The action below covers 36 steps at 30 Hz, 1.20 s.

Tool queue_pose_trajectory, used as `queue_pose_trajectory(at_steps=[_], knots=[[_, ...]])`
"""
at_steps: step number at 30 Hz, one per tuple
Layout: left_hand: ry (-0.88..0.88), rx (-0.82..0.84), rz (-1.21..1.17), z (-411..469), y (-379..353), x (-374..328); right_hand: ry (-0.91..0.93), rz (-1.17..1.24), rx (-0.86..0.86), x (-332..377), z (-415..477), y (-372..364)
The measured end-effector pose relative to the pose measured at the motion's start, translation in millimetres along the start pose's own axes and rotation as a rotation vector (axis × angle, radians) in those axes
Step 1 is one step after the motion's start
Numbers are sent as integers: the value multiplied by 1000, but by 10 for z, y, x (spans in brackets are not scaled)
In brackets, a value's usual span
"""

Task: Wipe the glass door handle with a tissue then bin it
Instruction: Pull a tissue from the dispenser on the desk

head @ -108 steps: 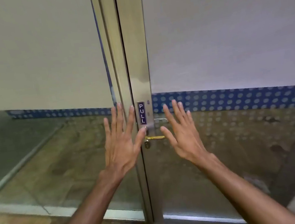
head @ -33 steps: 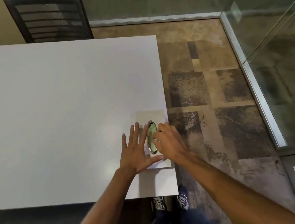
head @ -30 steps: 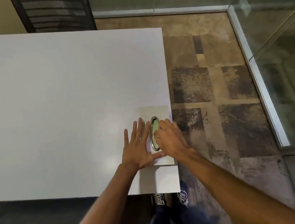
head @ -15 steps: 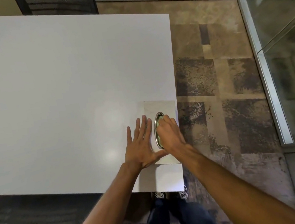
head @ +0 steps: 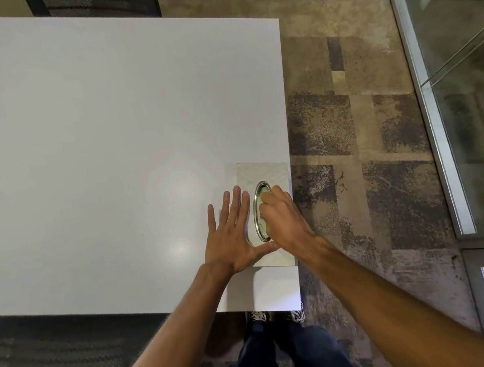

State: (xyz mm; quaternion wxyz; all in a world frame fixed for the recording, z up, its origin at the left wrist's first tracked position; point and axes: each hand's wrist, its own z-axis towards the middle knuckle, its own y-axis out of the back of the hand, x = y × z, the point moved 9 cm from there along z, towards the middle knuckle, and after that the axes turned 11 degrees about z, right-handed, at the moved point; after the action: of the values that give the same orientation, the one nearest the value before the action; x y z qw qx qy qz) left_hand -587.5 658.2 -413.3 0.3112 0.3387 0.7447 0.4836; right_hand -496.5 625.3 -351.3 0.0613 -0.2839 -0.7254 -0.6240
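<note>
So the person stands at the near right corner of a white table, looking straight down. A flat tissue box lies near that corner, with a shiny oval ring around its opening and greenish tissue showing inside the ring.

The left hand lies flat, palm down, fingers spread wide and holding nothing. It rests partly on the table and partly on the box's left side, thumb stretched across the near edge of the box.

The right hand is over the oval, fingers curled and bunched down into the opening, right on the tissue. Can't honestly tell if they've pinched any of it, the hand hides that part.

Patchy brown carpet lies right of the table, with a glass wall further right. A black mesh chair stands at the far side, another chair sits near left, and the person's shoes peek out below the table edge.
</note>
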Motion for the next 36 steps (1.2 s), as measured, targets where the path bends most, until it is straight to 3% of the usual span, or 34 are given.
queue_pose_trajectory(at_steps=[11, 16, 20, 36], knots=[[-4, 21, -14, 7, -19, 6, 67, 273, -224, 55, -309, 435], [-1, 14, -4, 3, -3, -1, -49, 311, -77, -68, -295, 217], [1, 17, 21, 19, -17, -3, -16, 217, -60, -7, -245, 139], [-27, -34, 73, 8, 141, -67, -41, 482, -393, 42, -733, 838]])
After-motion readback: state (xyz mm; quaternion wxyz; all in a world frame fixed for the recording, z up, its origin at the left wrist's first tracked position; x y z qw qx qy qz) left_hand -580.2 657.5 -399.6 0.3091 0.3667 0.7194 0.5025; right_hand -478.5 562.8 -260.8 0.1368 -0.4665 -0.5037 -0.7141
